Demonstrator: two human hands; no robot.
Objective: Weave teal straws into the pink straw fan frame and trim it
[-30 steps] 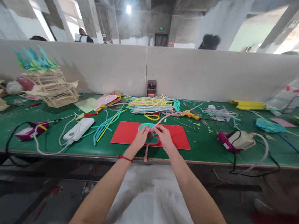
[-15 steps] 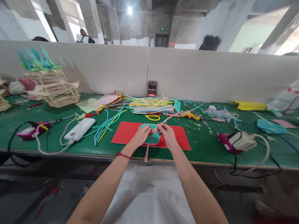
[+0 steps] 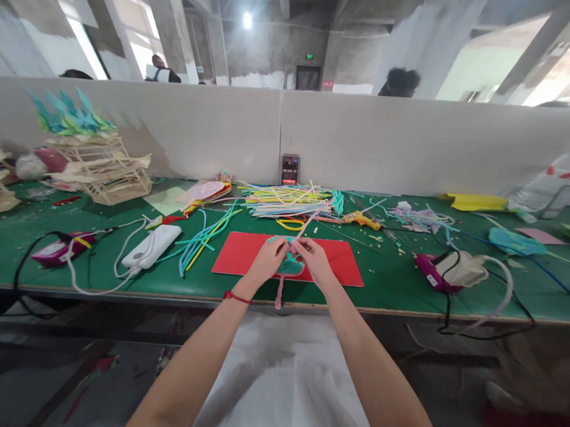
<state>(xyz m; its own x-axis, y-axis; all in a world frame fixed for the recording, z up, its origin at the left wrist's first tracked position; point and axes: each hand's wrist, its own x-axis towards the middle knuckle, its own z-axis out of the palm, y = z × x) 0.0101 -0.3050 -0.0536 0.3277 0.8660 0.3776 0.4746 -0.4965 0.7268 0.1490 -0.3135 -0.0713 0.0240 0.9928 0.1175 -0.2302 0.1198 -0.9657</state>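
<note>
Over a red board point(image 3: 236, 252), both my hands work close together on a flat teal piece point(image 3: 292, 267) with a pink part in its middle. My left hand point(image 3: 271, 254) pinches the piece at its left side. My right hand point(image 3: 313, 260) has thumb and fingers closed on a thin pink strip point(image 3: 306, 223), like a pipe cleaner, whose free end points up and away. From the piece a braided-looking pink stem point(image 3: 279, 294) hangs toward the table edge. The fingertips cover the spot where strip and piece meet.
Behind the board lie a pile of coloured strips point(image 3: 285, 204), yellow-handled scissors point(image 3: 291, 225) and a yellow glue gun point(image 3: 362, 220). At left are a white power strip point(image 3: 152, 248) and blue strips point(image 3: 205, 237); a purple box point(image 3: 437, 274) with cables lies right. A partition point(image 3: 198, 129) stands behind.
The pink strip has swung from slanting right to a steeper angle. My right hand has shifted slightly left, closer to my left hand.
</note>
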